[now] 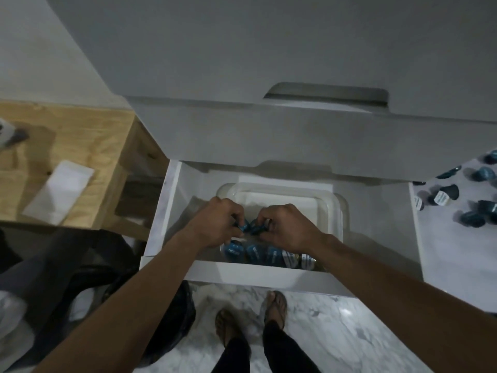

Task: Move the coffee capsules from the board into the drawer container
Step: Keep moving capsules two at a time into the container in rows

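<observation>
Both my hands dip into the clear rectangular plastic container in the open white drawer, low enough to release gently: left hand and right hand each curl closed around small blue coffee capsules. Beyond, more dark-blue capsules wait scattered on the pale marble board.

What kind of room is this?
Probably a kitchen: white pull-out drawer with a clear container, blue coffee capsules on the board at right, and a marble floor.
</observation>
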